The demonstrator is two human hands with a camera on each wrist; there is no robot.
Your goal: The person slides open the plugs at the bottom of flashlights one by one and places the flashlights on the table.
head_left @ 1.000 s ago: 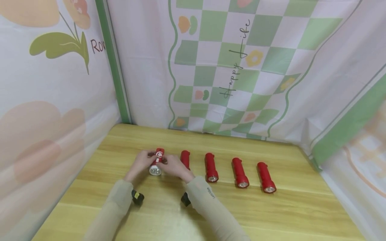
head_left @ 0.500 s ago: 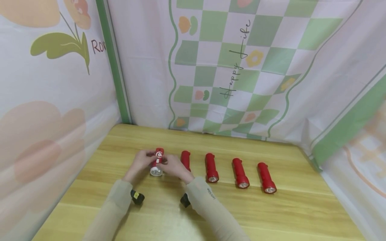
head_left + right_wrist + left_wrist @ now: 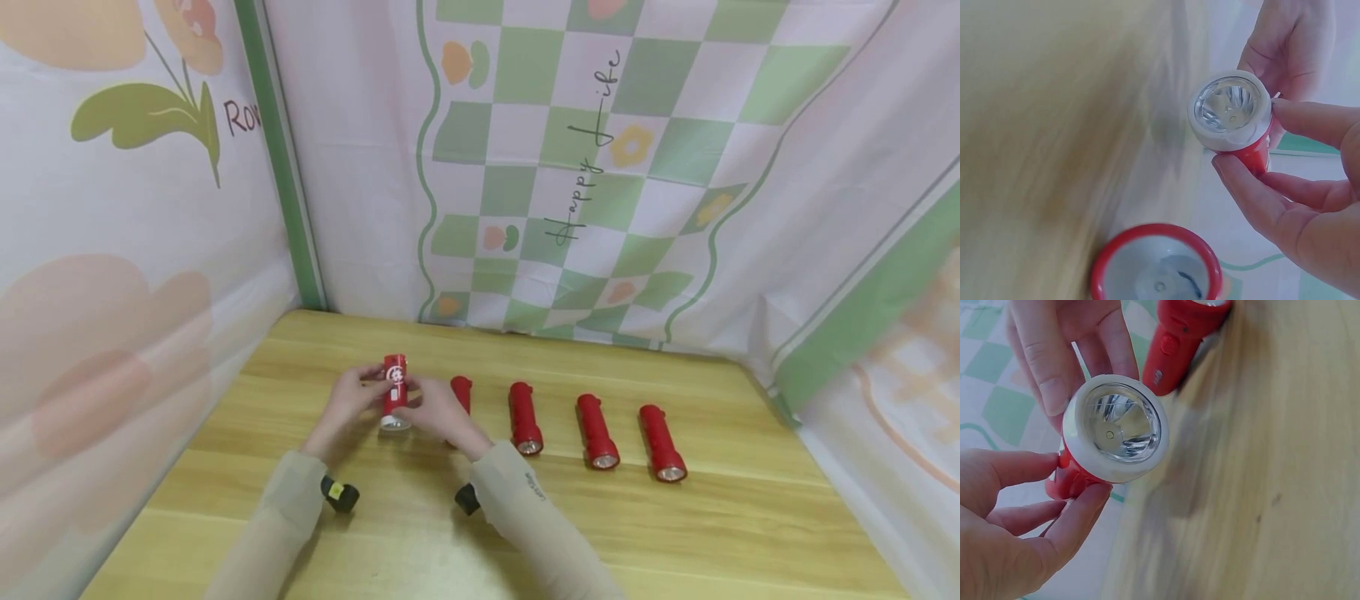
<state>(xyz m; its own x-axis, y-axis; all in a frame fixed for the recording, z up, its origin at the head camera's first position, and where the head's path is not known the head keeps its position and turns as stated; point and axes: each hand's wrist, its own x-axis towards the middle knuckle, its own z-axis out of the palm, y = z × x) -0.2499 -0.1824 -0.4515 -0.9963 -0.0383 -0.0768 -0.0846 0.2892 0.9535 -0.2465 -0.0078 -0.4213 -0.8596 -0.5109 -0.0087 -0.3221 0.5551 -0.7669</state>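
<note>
Both hands hold a red flashlight with a white head (image 3: 394,387) over the left part of the table. White print shows on its barrel, and its lens end points down toward the person. The left hand (image 3: 348,396) pinches the barrel from the left between thumb and fingers. From the other side the right hand (image 3: 438,408) grips it near the white head. In the left wrist view the clear lens (image 3: 1121,425) is unlit, with the fingers just behind the white rim. The right wrist view shows the same flashlight (image 3: 1250,156) between the fingertips of both hands.
Several all-red flashlights lie in a row to the right: one (image 3: 461,390) partly behind the right hand, then another (image 3: 527,417), a further one (image 3: 597,431) and the rightmost (image 3: 663,443). Printed curtains (image 3: 360,167) stand behind and beside the wooden table (image 3: 600,533).
The flashlight has been tipped more upright and raised slightly, its rear end higher than before. Both hands have moved along with it and keep their hold. The row of red flashlights is unchanged.
</note>
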